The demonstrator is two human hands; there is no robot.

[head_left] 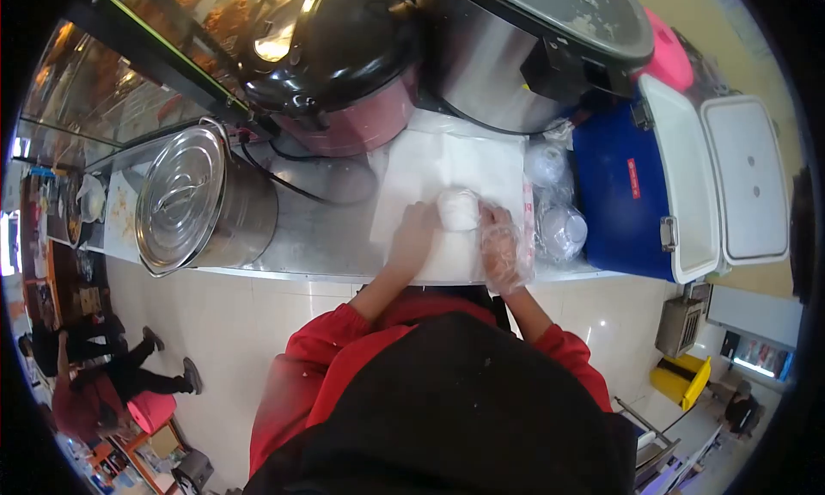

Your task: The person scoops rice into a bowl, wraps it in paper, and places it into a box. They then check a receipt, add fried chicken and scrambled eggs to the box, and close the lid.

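A small white wrapped bundle lies on a stack of white paper sheets on the steel counter. My left hand rests against the bundle's left side, fingers curled onto it. My right hand, in a clear plastic glove, presses the bundle from the right. Both hands hold it between them. My red sleeves and black apron fill the lower middle of the view.
A steel lidded pot stands at the left. A dark red rice cooker and a large steel cooker stand behind. Bagged white cups and a blue cooler with its lid open are at the right. A person sits far left below.
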